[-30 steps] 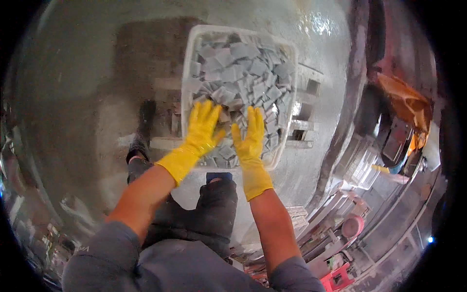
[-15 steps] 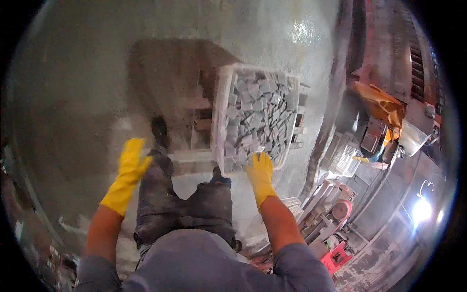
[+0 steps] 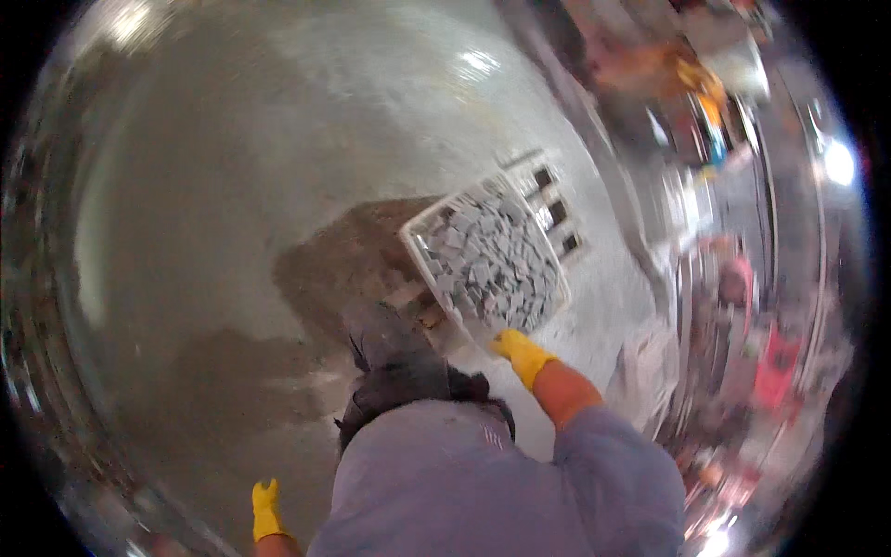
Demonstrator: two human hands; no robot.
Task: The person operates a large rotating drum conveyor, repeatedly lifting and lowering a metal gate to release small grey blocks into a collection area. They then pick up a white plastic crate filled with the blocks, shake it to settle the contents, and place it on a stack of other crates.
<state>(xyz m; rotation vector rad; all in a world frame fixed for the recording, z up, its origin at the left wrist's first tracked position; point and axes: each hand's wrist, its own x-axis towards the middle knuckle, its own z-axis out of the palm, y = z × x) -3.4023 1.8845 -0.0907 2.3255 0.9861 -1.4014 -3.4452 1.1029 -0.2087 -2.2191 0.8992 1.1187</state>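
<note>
far left, our yellow-gloved left hand (image 3: pixel 266 509) hangs well apart, its grip too small to read; across smooth, wet-looking grey floor (image 3: pixel 232 148) lies the pale crate (image 3: pixel 429 269) of flat, matt grey pieces (image 3: pixel 487 251), long axis slanting upper left to lower right; our nearer right hand (image 3: pixel 522 355) is at its near end, crate up-left of it, and we cannot tell whether that grip has closed.

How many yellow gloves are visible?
2: one on the right hand at the near edge of the white tub, one on the left hand, lower left, apart from the tub.
</note>
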